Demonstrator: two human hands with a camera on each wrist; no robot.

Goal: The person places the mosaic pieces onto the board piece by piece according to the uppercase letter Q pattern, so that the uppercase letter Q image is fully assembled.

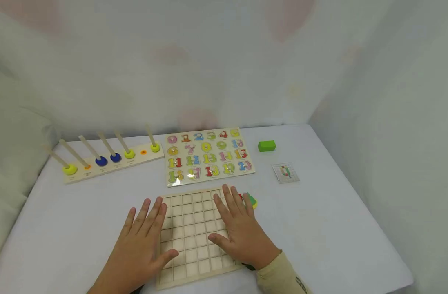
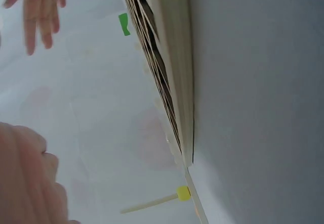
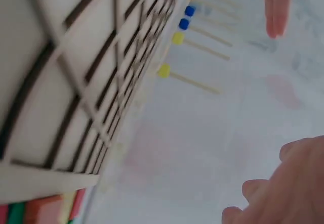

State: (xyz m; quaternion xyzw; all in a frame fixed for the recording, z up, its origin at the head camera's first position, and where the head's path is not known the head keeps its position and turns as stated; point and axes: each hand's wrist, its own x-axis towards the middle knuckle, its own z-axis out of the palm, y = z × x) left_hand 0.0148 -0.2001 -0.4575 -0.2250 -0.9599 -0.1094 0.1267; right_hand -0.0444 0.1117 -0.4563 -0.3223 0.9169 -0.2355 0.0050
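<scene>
A pale wooden board with a square grid (image 1: 192,228) lies at the table's near middle. Over its left edge is my left hand (image 1: 137,245), fingers straight and thumb spread, holding nothing. My right hand (image 1: 242,234) spreads above the board's right part, likewise holding nothing. Both wrist views show the hands raised above the board, apart from it. Coloured blocks (image 1: 251,201) sit by the board's right edge, mostly hidden by the right hand. In the right wrist view, red, green, orange and yellow blocks (image 3: 45,209) line that edge.
Behind the board lies a number puzzle (image 1: 209,157). A stand with upright pegs and yellow and blue rings (image 1: 115,157) is at the back left. A green block (image 1: 266,146) and a small pattern card (image 1: 285,173) lie to the right on the white-covered table (image 1: 330,228).
</scene>
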